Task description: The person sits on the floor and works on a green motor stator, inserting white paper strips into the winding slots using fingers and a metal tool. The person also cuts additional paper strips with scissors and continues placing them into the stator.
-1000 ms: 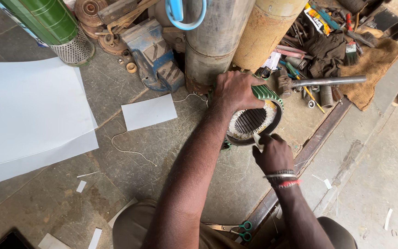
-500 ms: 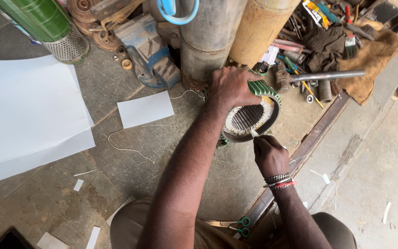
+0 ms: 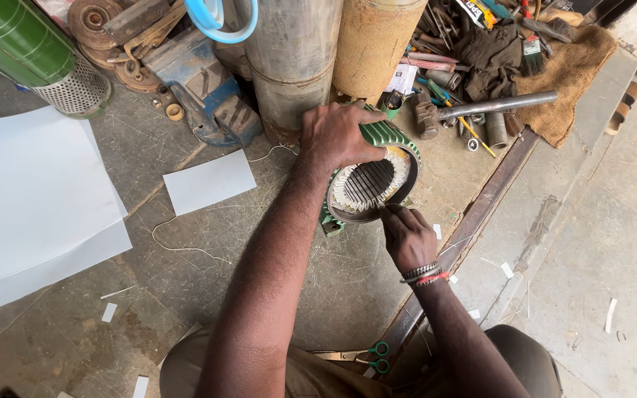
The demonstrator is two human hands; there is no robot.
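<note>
A green finned motor stator housing (image 3: 385,136) stands tilted on the concrete floor, its bore lined with white paper slot liners (image 3: 348,193). My left hand (image 3: 337,136) grips the top of the housing and holds it steady. My right hand (image 3: 405,234), with bracelets at the wrist, pinches at the lower rim of the bore, fingertips pressed on a white liner strip; the strip itself is mostly hidden by the fingers.
Two large white paper sheets (image 3: 31,199) and a small one (image 3: 209,181) lie to the left. Green-handled scissors (image 3: 366,356) lie near my knees. Metal cylinders (image 3: 293,51), a blue vise (image 3: 208,96), a steel pipe (image 3: 499,105), tools and burlap crowd the top. A steel bar (image 3: 473,221) runs diagonally right.
The view has shifted slightly. My right hand has stayed at the lower rim of the stator bore, its fingers working a little further in; my left hand keeps its grip.
</note>
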